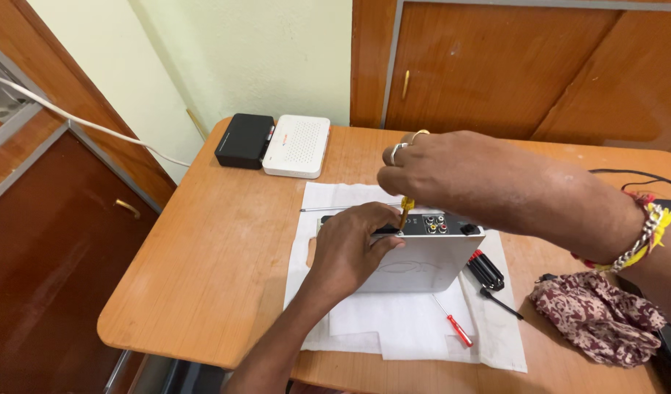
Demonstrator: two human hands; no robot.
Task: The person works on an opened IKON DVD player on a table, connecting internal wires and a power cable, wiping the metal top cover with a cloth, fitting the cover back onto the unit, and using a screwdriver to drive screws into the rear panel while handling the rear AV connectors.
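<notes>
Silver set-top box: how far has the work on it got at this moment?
Done: tools laid out on the white paper. In hand: the left hand steadies the silver box while the right hand works a yellow-handled screwdriver at its rear panel. Left: the casing looks closed.

This looks to me like a room in a home, used as a makeshift repair spot. I see a small wooden table point(226, 241) with rounded corners against a pale painted wall point(262, 51), and brown wooden cupboard doors point(496, 66) with little brass handles on both sides. A black box point(244, 140) and a white router-like box point(297, 145) sit at the back edge. White paper point(415, 321) serves as a work mat, with small screwdrivers point(456, 325) lying on it.
</notes>
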